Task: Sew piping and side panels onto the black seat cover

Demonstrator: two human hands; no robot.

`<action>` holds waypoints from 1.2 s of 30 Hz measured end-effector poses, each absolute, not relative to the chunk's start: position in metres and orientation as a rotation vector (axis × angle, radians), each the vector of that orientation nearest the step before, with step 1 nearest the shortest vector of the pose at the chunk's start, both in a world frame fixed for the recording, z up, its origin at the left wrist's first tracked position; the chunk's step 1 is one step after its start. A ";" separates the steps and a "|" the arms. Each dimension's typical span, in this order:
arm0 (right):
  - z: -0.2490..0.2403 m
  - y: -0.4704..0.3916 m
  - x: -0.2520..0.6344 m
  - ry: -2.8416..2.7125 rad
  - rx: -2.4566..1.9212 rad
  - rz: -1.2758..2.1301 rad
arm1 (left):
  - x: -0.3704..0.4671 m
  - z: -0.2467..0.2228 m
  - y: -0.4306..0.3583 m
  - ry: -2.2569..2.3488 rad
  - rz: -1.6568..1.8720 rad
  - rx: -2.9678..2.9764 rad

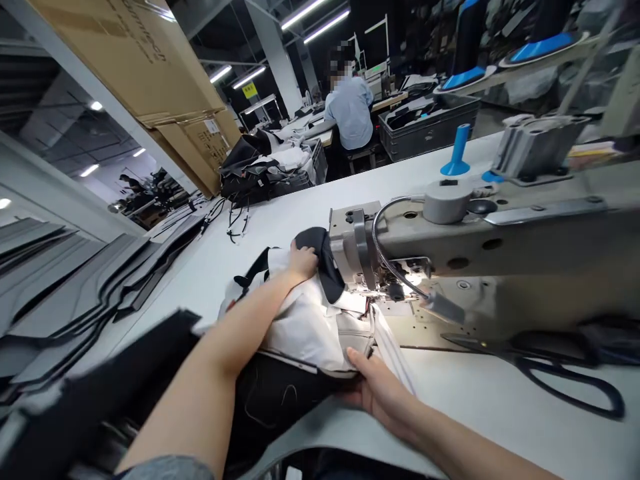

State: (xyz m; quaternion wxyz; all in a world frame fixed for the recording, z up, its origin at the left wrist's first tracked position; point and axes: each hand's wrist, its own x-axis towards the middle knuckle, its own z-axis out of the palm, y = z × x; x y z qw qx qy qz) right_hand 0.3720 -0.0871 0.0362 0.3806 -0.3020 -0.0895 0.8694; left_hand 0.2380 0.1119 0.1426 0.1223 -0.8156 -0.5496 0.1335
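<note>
Nearest to me, my right hand (377, 387) is pinching the near edge of a bulky white-and-black fabric piece (305, 330), its thumb lying on top and its other fingers going underneath, mostly hidden. My left hand (303, 260) is reaching over the same piece and resting on a black part at its far side; its fingers are bending and lying close together, but I cannot tell whether they are gripping. The fabric piece is lying on a white tabletop (450, 387), its black underside hanging toward me at the near edge and its right side reaching the lit needle area of a beige-grey metal sewing machine (415, 233). Narrow white strips (393, 350) are trailing from there toward my right wrist.

To the right, black-handled metal scissors (540, 363) are lying on the tabletop in front of the machine. To the left, flat grey panels with dark edges (75, 287) are lying in overlapping layers.

Beyond the machine's arm, a blue plastic cone (456, 157) is standing upright. Farther off, a heap of dark and white fabric (265, 160) is sitting beside brown cardboard boxes (145, 60). Behind that, a person in a light-blue top (350, 113) is sitting with their back to me, near a dark grey plastic crate (425, 133) holding material.
</note>
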 end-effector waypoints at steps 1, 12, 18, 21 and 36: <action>0.033 -0.087 0.374 -0.236 -0.738 2.249 | 0.225 0.134 0.104 -1.645 0.363 -2.325; 0.043 -0.085 0.370 -0.369 -0.812 2.285 | 0.224 0.131 -0.085 -1.428 -0.563 -2.259; 0.042 -0.095 0.382 -0.815 -1.122 2.027 | 0.278 0.093 -0.093 -1.432 0.301 -2.696; 0.046 -0.103 0.405 -1.730 -1.023 1.492 | 0.277 0.092 -0.073 -1.577 0.474 -2.577; 0.016 -0.081 0.467 -2.260 -1.567 0.207 | 0.253 0.120 -0.019 -1.887 0.588 -3.390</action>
